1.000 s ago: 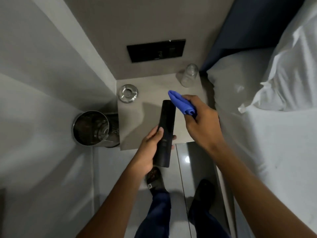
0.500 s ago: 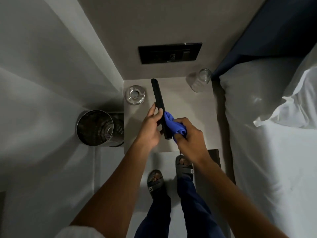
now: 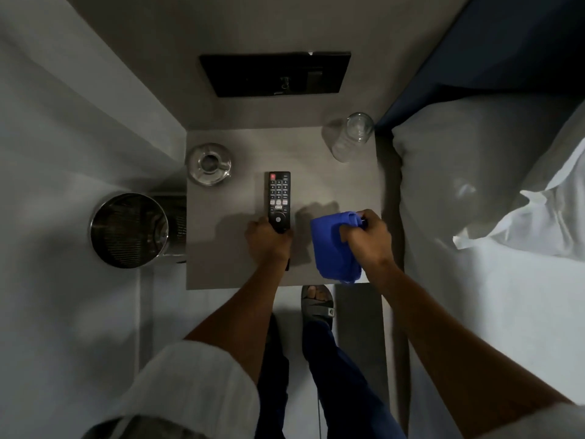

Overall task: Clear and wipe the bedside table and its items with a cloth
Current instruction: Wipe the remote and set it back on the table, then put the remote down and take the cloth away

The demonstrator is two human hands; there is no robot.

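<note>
A black remote control lies buttons-up near the middle of the grey bedside table. My left hand grips its near end. My right hand is closed on a blue cloth that hangs over the table's front right part. A glass ashtray sits at the table's left edge. A clear drinking glass stands in the far right corner.
A metal waste bin stands on the floor left of the table. A bed with white pillow and sheets borders the right side. A black switch panel is on the wall behind. My sandalled foot is below the table's front edge.
The remote, held up and wiped with the cloth before, now lies flat on the table with buttons up. My right hand has moved away to the right with the cloth.
</note>
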